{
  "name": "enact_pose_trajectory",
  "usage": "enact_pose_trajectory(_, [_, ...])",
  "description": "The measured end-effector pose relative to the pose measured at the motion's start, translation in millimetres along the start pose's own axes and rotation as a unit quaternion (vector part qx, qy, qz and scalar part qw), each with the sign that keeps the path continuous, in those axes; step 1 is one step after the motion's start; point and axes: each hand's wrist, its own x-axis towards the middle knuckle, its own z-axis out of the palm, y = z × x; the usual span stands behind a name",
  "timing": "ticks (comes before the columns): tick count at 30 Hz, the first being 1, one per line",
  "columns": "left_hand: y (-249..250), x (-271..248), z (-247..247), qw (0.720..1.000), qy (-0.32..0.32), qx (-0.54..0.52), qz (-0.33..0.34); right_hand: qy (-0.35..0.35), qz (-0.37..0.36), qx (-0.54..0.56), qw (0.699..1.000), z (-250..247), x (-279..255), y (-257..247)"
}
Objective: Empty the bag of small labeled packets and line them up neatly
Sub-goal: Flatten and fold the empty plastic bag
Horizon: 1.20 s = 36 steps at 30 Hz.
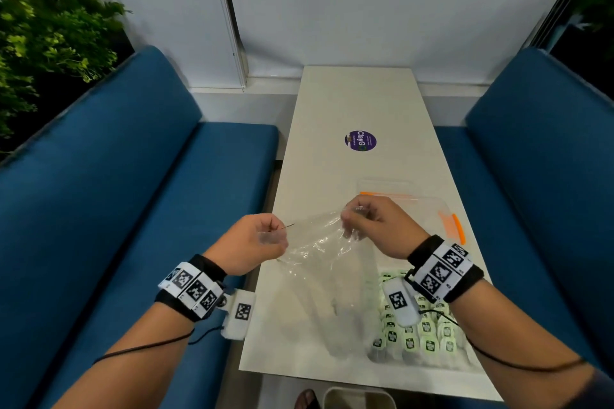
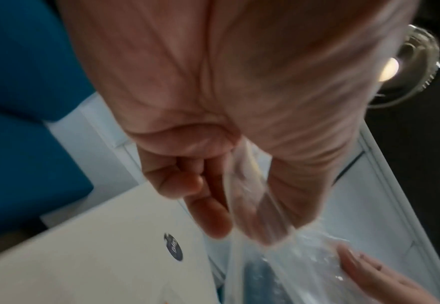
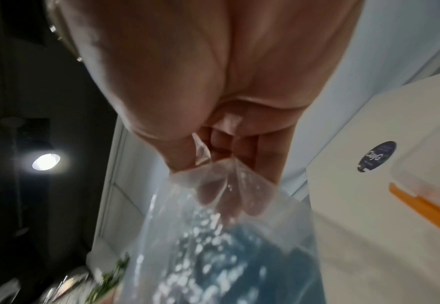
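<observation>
Bag (image 1: 319, 242) looks emptied, pinched aloft by left hand (image 1: 252, 244) and right hand (image 1: 378, 226); packets (image 1: 415, 339) heaped on worktop (image 1: 349, 103), lining-up not begun.

**Right hand pinched the clear bag from above**

The right hand (image 3: 213, 92) filled the top of the view, its fingers (image 3: 244, 144) curled around a gathered edge of the clear plastic bag (image 3: 213, 236). The bag hung down from the grip, crinkled and glinting, with blurred blue showing through it. To the right lay the white table (image 3: 369, 226), bearing a round purple sticker (image 3: 377, 156) and an orange strip (image 3: 426, 207). A ceiling light (image 3: 46, 162) glowed at the left.
</observation>
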Motion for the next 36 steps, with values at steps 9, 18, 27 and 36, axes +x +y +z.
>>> enact_pose_trajectory(9, [5.4,8.3,-16.8,0.99,0.048,-0.128,0.023,0.103,0.068,0.149,0.981,4.8,4.1,15.4])
enact_pose_trajectory(18, [4.6,16.4,16.1,0.996,0.052,-0.078,-0.007,0.059,0.123,0.226,0.964,42.2,3.9,5.8])
enact_pose_trajectory(27, [2.7,10.8,-2.7,0.984,0.041,-0.174,0.01,0.189,0.073,0.166,0.965,-6.6,12.6,8.7])
enact_pose_trajectory(36, [13.4,18.3,5.8,0.969,0.061,-0.239,0.031,0.022,0.109,0.146,0.983,46.8,-7.4,15.2])
